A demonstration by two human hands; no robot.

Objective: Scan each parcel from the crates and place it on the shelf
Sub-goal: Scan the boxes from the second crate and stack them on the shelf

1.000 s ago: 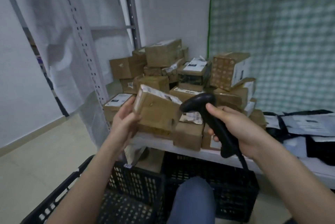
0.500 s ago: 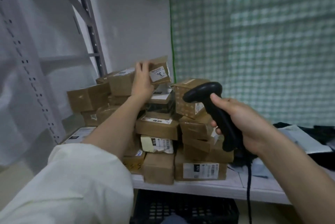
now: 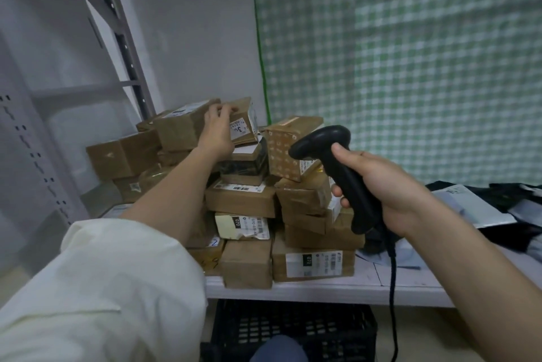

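Brown boxes crowd the white shelf [image 3: 322, 288]. Your left hand [image 3: 217, 133] grips a brown parcel [image 3: 243, 122] with a white label. Your right hand [image 3: 378, 182] holds the black scanner [image 3: 337, 168].

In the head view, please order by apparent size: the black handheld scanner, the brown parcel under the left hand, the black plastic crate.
1. Black plastic crate, though partly hidden.
2. and 3. Black handheld scanner and brown parcel look alike; the scanner is nearer, so I cannot rank them.
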